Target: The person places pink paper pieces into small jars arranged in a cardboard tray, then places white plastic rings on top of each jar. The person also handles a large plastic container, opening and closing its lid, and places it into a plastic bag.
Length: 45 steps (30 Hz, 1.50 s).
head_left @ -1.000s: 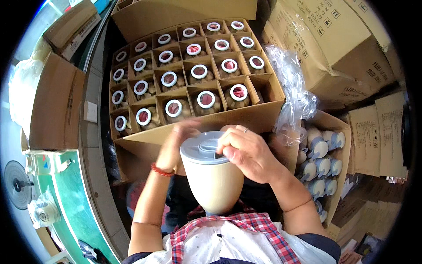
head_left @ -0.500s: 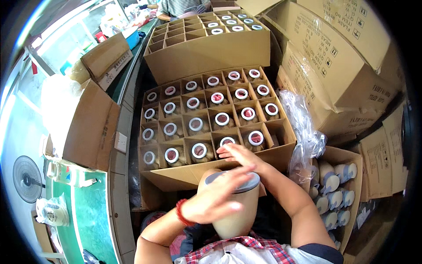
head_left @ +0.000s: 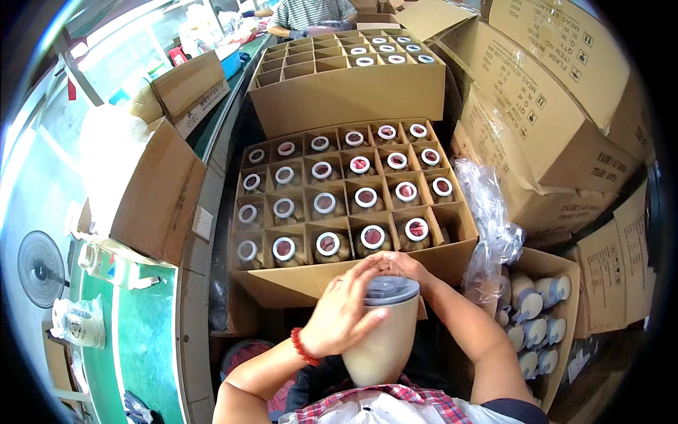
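Note:
Upright in front of my body stands a tall beige vessel [head_left: 385,346] with a grey lid [head_left: 390,290]. My left hand [head_left: 344,307] lies along the left side of the vessel near its rim, fingers stretched out and thumb apart. Behind the lid, my right hand [head_left: 404,267] bends inward and meets the left fingertips. Its own fingers are partly hidden, so whether anything is in them cannot be told. Just beyond is a divided carton [head_left: 282,283] of glass bottles with white-ringed tops [head_left: 328,244]; the cell at its near right corner holds no bottle.
A second divided carton [head_left: 346,99], partly filled, stands farther back, near a person in a striped shirt [head_left: 314,13]. Large cartons [head_left: 558,134] are stacked at right. Clear plastic wrap [head_left: 487,219] hangs beside a box of beige flasks [head_left: 526,300]. A green-topped table [head_left: 145,332] runs along the left.
My left hand has drawn back from over the lid to the vessel's side. My right hand has come nearer, from the bottles to the lid's far edge. The view has shifted slightly.

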Tool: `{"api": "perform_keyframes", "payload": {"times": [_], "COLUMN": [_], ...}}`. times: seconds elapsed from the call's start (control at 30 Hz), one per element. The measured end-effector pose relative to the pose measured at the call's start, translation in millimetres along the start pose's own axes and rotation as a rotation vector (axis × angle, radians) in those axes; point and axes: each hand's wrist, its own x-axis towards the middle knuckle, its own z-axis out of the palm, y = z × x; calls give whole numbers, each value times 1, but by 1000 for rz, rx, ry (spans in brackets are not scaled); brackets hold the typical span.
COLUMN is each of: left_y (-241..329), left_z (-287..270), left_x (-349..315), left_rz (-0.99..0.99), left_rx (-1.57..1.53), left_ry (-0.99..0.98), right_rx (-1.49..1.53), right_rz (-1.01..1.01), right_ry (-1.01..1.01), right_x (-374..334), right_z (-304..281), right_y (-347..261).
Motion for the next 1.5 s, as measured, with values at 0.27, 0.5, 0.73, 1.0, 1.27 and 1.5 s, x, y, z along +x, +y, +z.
{"api": "perform_keyframes", "payload": {"times": [0.27, 0.5, 0.73, 1.0, 1.27, 1.5], "left_y": [-30, -102, -19, -99, -137, -147], "left_z": [-11, 50, -12, -43, 28, 54], "left_x": [9, -35, 6, 10, 16, 19], "left_rz": [87, -169, 118, -406, -633, -485], "left_rx": [-843, -1044, -88, -678, -1563, -1840], "left_ry": [27, -19, -4, 625, 756, 333], "right_rx": [-356, -355, 339, -1322, -1938, -1899], "right_rz": [-194, -257, 85, -397, -244, -246], "right_ry": [483, 240, 57, 480, 434, 360], "right_x": [3, -38, 14, 8, -24, -25], "right_z": [25, 84, 27, -14, -99, -87], "right_y": [-39, -48, -9, -53, -31, -56]}}
